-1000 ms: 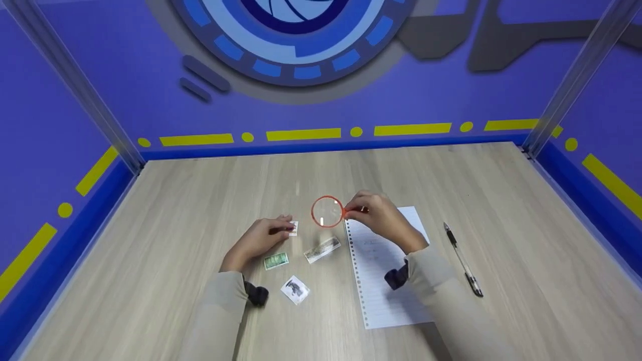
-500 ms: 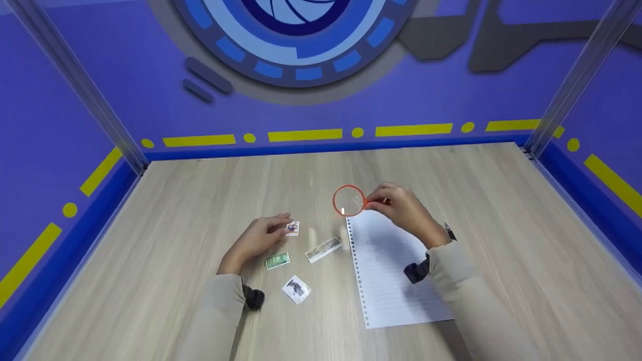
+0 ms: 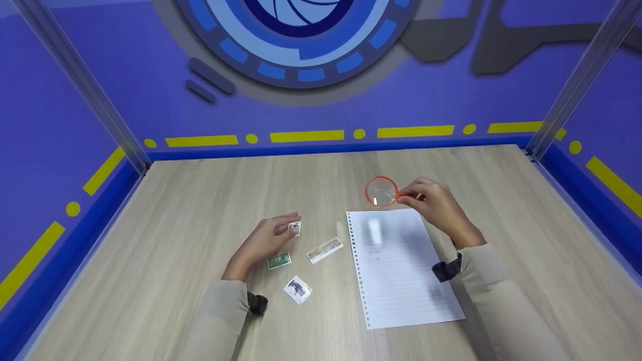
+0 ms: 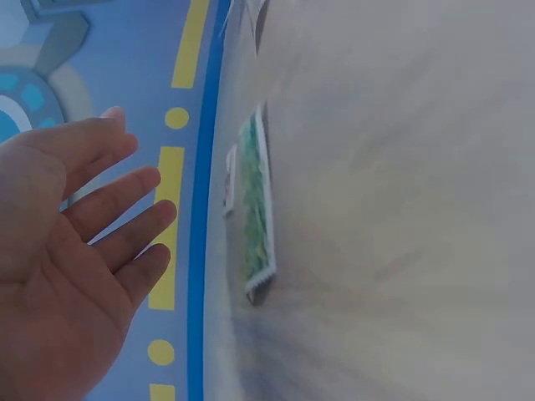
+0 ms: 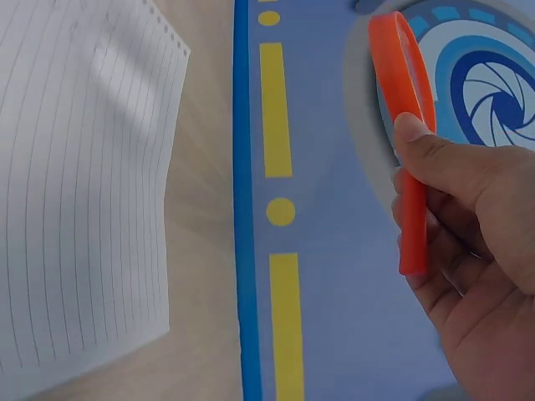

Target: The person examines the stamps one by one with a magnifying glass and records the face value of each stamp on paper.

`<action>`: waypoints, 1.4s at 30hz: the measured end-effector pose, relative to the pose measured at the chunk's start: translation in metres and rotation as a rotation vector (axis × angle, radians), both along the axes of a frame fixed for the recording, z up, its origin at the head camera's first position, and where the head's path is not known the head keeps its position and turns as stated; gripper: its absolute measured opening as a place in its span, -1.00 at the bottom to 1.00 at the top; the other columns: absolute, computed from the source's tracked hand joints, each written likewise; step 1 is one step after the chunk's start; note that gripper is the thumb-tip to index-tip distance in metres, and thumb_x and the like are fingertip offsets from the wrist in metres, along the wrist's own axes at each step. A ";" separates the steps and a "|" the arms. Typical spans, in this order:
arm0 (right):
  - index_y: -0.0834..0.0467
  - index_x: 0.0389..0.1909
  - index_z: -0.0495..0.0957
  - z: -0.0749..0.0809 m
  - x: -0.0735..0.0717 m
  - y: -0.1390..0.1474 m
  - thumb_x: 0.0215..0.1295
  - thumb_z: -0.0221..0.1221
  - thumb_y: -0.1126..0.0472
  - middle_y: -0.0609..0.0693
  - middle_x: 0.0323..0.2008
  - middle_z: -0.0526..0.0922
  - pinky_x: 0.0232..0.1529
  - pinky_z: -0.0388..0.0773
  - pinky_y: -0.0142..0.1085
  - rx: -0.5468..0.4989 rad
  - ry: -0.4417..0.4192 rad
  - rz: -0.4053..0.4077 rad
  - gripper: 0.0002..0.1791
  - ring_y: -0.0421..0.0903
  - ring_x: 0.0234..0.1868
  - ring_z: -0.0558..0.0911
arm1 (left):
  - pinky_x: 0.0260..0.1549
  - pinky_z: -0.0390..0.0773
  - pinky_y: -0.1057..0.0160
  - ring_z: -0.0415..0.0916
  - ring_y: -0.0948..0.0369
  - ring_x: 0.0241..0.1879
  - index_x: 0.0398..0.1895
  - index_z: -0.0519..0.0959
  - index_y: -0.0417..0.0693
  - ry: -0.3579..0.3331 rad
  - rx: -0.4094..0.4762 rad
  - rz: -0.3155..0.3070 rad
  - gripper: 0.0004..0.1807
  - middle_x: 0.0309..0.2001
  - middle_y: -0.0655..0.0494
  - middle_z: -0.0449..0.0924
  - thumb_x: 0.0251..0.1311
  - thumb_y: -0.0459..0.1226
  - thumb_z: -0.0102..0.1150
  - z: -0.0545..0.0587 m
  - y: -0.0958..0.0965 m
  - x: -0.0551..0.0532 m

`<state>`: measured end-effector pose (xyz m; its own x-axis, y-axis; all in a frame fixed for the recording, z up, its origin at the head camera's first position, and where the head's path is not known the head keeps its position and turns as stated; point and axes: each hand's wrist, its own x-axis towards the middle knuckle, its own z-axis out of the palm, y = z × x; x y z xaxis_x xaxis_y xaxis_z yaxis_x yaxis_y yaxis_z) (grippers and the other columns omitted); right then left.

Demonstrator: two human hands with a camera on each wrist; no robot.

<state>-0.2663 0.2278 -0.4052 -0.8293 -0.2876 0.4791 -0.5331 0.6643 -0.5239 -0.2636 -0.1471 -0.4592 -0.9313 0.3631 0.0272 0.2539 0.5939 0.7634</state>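
Observation:
My right hand (image 3: 441, 208) pinches the handle of an orange magnifying glass (image 3: 381, 191), raised over the far end of the lined paper sheet (image 3: 406, 281). In the right wrist view thumb and fingers wrap the orange handle (image 5: 413, 234). My left hand (image 3: 262, 242) hovers, fingers loosely bent and holding nothing in the left wrist view. Partly behind its fingertips lies a small picture stamp (image 3: 296, 228); contact cannot be told. Below the palm is a green stamp (image 3: 279, 260). A long narrow stamp (image 3: 325, 250) and a white stamp with a dark figure (image 3: 298, 290) lie nearby.
The wooden tabletop (image 3: 225, 185) is enclosed by blue-purple panels (image 3: 321, 115) at the back and sides. The punched edge of the paper faces the stamps. A dark wrist-worn device (image 3: 446, 271) sits at the right cuff, another (image 3: 257, 304) at the left.
My right hand has carried the magnifying glass right and away from me, off the stamps. My left hand has barely shifted. The pen on the right has become hidden behind the right arm.

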 end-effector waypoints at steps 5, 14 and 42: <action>0.20 -0.33 0.72 -0.003 0.003 0.018 0.14 0.31 0.24 -0.01 -0.35 0.67 -0.39 0.53 -0.55 0.002 -0.003 -0.044 -0.88 -0.17 -0.40 0.59 | 0.37 0.24 -0.01 0.26 0.03 0.38 0.26 0.48 -0.06 0.049 -0.002 -0.054 -0.56 0.34 0.03 0.39 0.32 -0.22 0.12 0.006 0.008 0.006; 0.23 -0.34 0.72 -0.009 0.006 0.048 0.12 0.33 0.28 0.01 -0.39 0.67 -0.40 0.47 -0.63 0.007 0.056 -0.100 -0.89 -0.25 -0.44 0.56 | 0.35 0.27 -0.02 0.29 0.01 0.36 0.27 0.47 -0.07 0.074 0.024 -0.177 -0.54 0.33 0.00 0.40 0.31 -0.17 0.12 0.013 0.029 0.018; 0.33 -0.30 0.70 -0.032 0.036 0.130 0.11 0.36 0.22 0.23 -0.34 0.68 -0.48 0.35 -0.72 -0.023 -0.029 -0.386 -0.76 -0.69 -0.39 0.32 | 0.35 0.30 0.17 0.36 0.13 0.33 0.23 0.50 -0.12 0.056 0.010 -0.377 -0.56 0.28 0.04 0.46 0.32 -0.17 0.11 -0.001 0.085 0.057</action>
<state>-0.2302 0.3573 -0.4374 -0.8878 0.0592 0.4563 -0.2303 0.8014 -0.5521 -0.2062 -0.0623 -0.4603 -0.7297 0.6791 0.0798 0.4945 0.4435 0.7476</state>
